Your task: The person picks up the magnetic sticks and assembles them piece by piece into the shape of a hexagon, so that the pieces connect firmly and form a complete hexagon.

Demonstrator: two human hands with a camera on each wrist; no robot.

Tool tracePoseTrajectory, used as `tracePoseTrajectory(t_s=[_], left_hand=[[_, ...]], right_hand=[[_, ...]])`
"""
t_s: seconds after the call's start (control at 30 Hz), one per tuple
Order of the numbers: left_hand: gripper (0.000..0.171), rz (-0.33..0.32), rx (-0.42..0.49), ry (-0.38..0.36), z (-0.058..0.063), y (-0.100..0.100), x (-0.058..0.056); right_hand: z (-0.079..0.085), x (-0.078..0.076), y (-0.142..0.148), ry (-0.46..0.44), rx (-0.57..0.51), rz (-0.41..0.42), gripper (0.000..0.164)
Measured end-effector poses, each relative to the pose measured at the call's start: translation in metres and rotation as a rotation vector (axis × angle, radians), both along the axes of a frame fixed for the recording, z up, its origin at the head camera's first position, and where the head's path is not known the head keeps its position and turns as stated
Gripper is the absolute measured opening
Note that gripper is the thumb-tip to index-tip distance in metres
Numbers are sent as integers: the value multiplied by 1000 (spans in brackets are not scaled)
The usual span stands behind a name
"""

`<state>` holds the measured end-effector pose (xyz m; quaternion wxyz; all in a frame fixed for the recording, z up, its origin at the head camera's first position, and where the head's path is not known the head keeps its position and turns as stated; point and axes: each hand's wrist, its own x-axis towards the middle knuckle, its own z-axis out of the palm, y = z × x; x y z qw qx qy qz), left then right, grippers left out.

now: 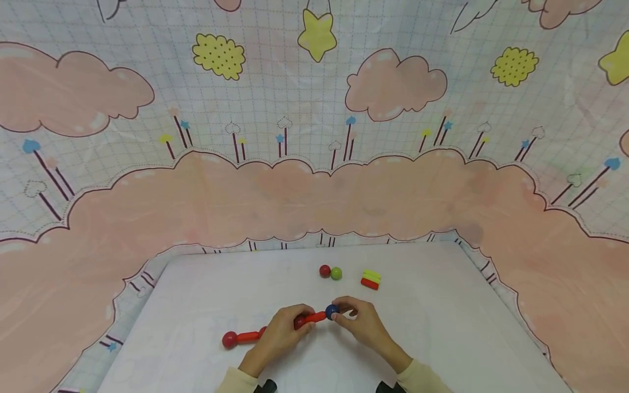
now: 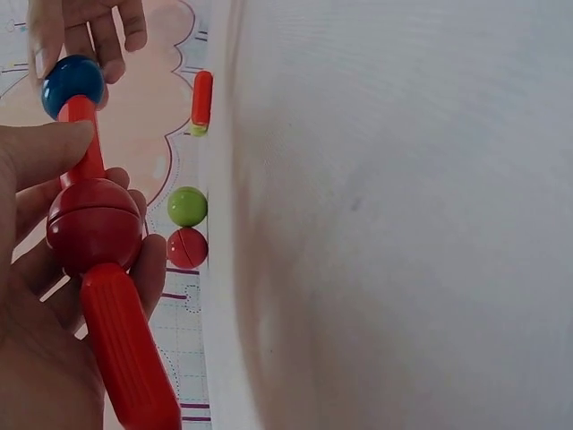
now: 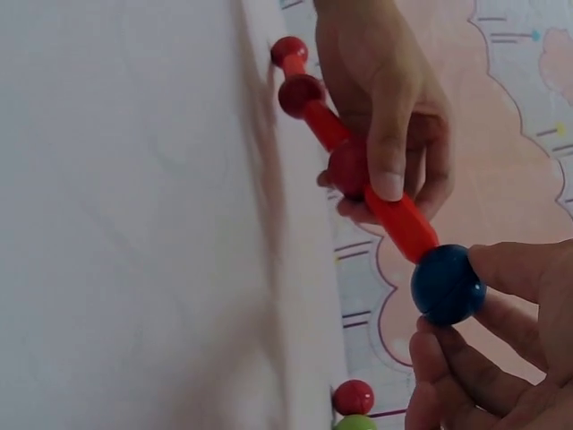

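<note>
A chain of red balls and red rods stretches between both hands, ending in a blue ball [image 1: 331, 311]. My left hand [image 1: 285, 329] grips the chain around a dark red ball [image 2: 95, 226] and the red rod [image 2: 82, 143] that leads to the blue ball. With thumb and fingertips, my right hand [image 1: 365, 322] pinches the blue ball, which sits at that rod's end. Behind the left hand, another red rod [image 1: 248, 338] runs to a red ball [image 1: 229, 340] at the chain's far left end. The left hand partly hides the middle of the chain in the head view.
Beyond the hands on the white table [image 1: 196, 295] lie a loose red ball [image 1: 325, 271] and a green ball [image 1: 336, 273], side by side. To their right are yellow-green rods [image 1: 372, 275] with a red rod [image 1: 369, 284] alongside. A cartoon-print cloth surrounds the table.
</note>
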<state>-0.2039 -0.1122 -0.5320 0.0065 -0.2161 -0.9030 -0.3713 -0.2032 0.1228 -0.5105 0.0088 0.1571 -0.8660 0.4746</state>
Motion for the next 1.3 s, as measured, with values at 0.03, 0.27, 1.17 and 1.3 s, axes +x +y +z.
tracePoseTrajectory(t_s=[0.03, 0.27, 1.17, 1.3], left_hand=[[22, 0, 0, -2, 0, 0, 0], [28, -18, -2, -1, 1, 3, 0], [43, -35, 4, -83, 5, 10, 2], [44, -37, 6, -91, 5, 9, 1]], right_hand=[[-1, 1, 0, -1, -9, 8, 27], [-5, 4, -3, -80, -120, 51, 30], [4, -6, 14, 43, -20, -124, 25], [6, -10, 22, 41, -11, -182, 26]])
